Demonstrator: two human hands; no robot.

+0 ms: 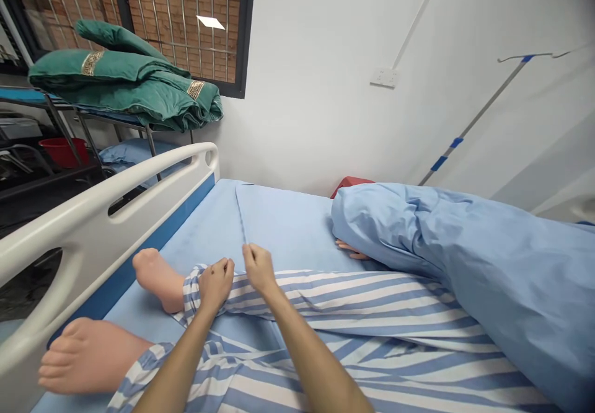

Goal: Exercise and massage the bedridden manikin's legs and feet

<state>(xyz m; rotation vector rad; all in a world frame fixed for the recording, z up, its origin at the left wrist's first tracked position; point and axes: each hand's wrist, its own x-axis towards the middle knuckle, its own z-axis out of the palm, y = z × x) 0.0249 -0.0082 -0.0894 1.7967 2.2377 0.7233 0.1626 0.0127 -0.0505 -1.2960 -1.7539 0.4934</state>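
Observation:
My left hand (216, 283) is closed on the cuff end of the far leg of blue-and-white striped pajama trousers (353, 295). Beside it, a little farther up the same leg, my right hand (258, 268) is clenched over the striped cloth; the fingertips are mostly hidden. Two smooth, doll-like bare feet, a far foot (158, 276) and a near foot (88, 354), stick out of the cuffs. Both legs lie stretched along a light blue bed sheet (288, 221). A bunched blue quilt (446, 245) covers the upper part, with the fingers of a hand (352, 250) showing beneath its edge.
A white bed end board (158, 168) rises past the feet. Green folded bedding (134, 87) lies on a neighbouring frame below a barred window. A red bucket (65, 151) stands at left. An IV pole (483, 112) leans along the wall, and a red object (351, 182) shows behind the quilt.

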